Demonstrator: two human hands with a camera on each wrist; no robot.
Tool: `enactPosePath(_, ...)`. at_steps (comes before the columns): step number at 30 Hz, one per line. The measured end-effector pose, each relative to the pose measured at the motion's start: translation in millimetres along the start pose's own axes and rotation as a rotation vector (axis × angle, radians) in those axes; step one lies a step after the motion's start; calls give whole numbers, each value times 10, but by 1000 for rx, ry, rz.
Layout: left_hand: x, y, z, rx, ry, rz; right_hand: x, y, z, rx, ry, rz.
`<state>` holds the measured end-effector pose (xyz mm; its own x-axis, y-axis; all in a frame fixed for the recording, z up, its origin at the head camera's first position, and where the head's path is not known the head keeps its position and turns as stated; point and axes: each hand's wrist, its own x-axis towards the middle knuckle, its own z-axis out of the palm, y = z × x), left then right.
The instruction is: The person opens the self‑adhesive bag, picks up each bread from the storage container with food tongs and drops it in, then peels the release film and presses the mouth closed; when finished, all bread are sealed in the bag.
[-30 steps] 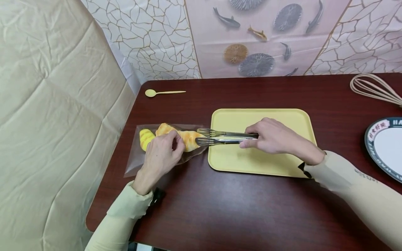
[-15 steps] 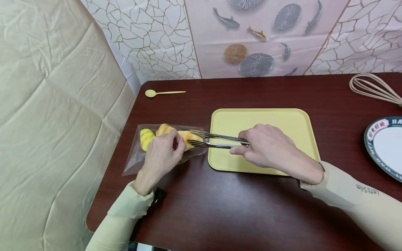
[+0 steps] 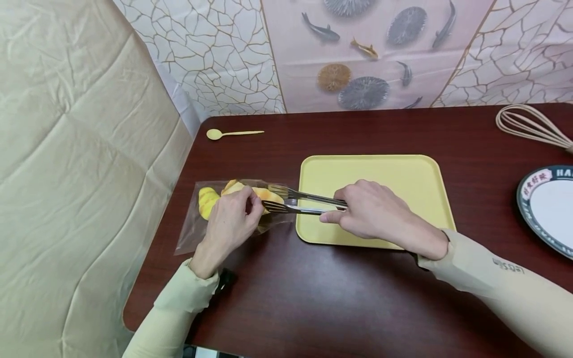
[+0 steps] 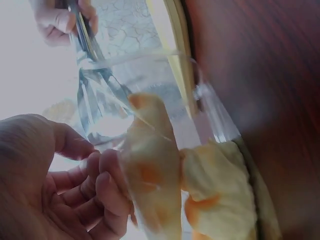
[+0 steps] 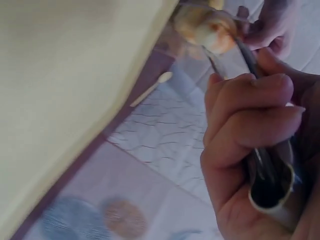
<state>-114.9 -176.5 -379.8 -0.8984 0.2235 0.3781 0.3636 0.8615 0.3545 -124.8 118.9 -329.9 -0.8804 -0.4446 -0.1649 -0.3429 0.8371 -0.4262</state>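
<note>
At the table's left, a clear plastic bag (image 3: pixel 190 236) holds several bread pieces: a yellow striped one (image 3: pixel 207 201) at its far left and white-orange ones nearer its mouth, such as a pastry (image 3: pixel 268 195). My left hand (image 3: pixel 233 219) pinches the bag's film between thumb and fingertips, hiding part of the bread. My right hand (image 3: pixel 371 209) grips a pair of metal tongs (image 3: pixel 309 211) by the handle end. The slotted tong heads stand apart and reach past the bag's rim (image 4: pixel 135 57) to the nearest pastry (image 4: pixel 150 165), which lies against my left fingers.
A yellow tray (image 3: pixel 385 169) lies under my right hand, its left edge near the bag. Farther back is a small yellow spoon (image 3: pixel 215 134). On the right are a whisk (image 3: pixel 528 124) and a round plate (image 3: pixel 537 219) with a dark rim.
My right hand has moved left and slightly toward me, bringing the tong heads farther over the pastry in the bag. My left hand stays where it was.
</note>
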Motion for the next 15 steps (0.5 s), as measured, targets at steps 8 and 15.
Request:
enactPosePath(8, 30, -106, 36, -24, -32, -27, 134, 282, 40, 143, -146, 48)
enactPosePath(15, 21, -116, 34, -31, -40, -35, 275, 494, 89, 405, -370, 91)
